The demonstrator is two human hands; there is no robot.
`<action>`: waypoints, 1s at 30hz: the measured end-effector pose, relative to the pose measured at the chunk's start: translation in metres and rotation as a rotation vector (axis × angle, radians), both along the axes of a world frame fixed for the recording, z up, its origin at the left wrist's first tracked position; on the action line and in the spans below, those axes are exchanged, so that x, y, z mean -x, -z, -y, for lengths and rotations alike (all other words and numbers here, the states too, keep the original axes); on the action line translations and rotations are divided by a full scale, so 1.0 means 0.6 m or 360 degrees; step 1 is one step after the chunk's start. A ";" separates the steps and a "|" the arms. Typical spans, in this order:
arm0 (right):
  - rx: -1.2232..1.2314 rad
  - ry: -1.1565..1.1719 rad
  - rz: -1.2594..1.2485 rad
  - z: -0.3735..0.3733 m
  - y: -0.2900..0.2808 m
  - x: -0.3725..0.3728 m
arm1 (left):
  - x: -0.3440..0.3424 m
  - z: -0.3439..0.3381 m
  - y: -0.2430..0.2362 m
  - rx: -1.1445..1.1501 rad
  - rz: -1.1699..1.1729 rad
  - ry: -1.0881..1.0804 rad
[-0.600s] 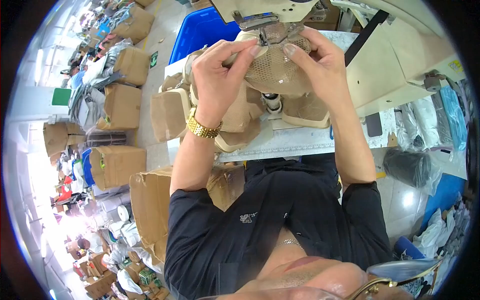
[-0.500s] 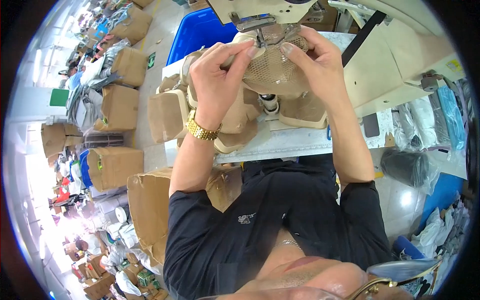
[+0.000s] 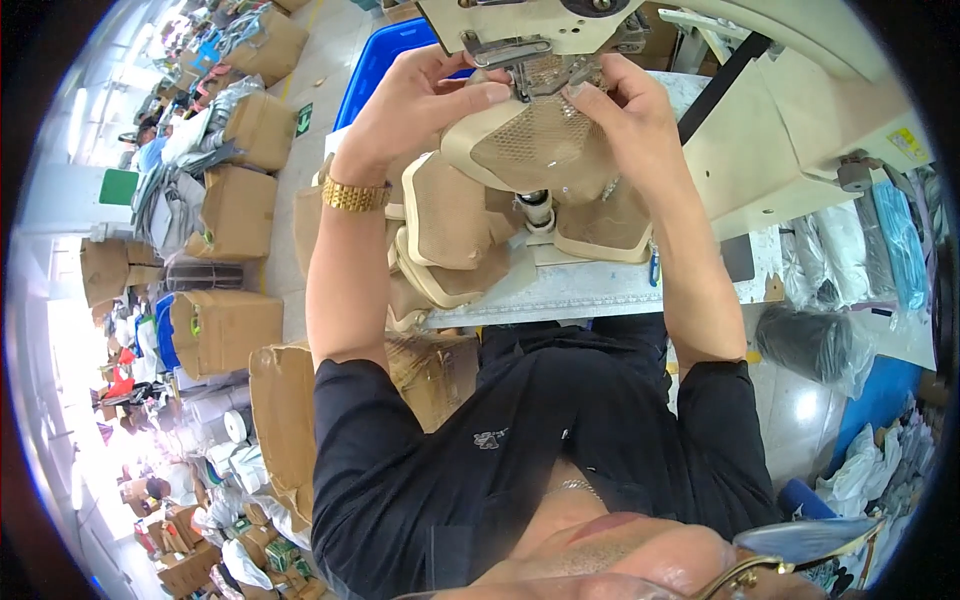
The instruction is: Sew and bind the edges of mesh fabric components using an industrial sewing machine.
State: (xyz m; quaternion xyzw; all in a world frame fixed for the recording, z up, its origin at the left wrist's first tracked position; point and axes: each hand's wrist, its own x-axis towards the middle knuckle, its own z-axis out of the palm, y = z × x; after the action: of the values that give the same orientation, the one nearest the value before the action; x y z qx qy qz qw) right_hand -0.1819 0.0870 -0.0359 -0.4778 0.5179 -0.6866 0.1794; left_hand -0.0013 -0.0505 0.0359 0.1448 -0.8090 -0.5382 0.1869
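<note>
A beige mesh piece [image 3: 530,150] with a smooth cream edge lies beneath the presser foot [image 3: 520,85] of a sewing machine [image 3: 780,140]. My left hand [image 3: 425,105] pinches its far left edge beside the foot, with the fingertips partly hidden behind the cream edge. At the right edge my right hand [image 3: 632,110] grips the same piece between thumb and bent fingers. Below it rises the machine's narrow post [image 3: 537,212]. Similar beige pieces with cream rims [image 3: 450,215] lie heaped under my left forearm, and another rimmed piece [image 3: 605,228] lies right of the post.
A blue bin [image 3: 375,75] stands beyond the table [image 3: 560,285]. A small blue-handled tool [image 3: 654,266] and a dark flat object [image 3: 738,258] lie near the right forearm. One open cardboard box [image 3: 280,420] is by my left side, and wrapped bundles [image 3: 815,340] lie at the right.
My left hand has moved left and farther away along the mesh piece, uncovering its cream left edge. The piece has turned slightly; my right hand stays nearly in place.
</note>
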 end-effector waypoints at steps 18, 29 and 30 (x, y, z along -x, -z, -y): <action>-0.0170 -0.0237 0.0229 0.050 -0.004 0.024 | -0.005 -0.052 0.070 0.0761 -0.0607 -0.0578; 0.0180 -0.0011 0.0424 -0.092 0.028 -0.053 | -0.038 -0.089 0.097 0.1147 -0.0627 -0.0826; 0.0082 -0.0295 0.0511 -0.115 0.065 -0.062 | -0.047 -0.091 0.099 0.1215 -0.0674 -0.0753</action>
State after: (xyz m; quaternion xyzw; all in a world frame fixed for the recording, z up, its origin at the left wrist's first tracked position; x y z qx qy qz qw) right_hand -0.1445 0.1559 -0.0750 -0.4121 0.4186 -0.7476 0.3099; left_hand 0.0272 0.0043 -0.0235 0.1332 -0.8376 -0.1638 0.5038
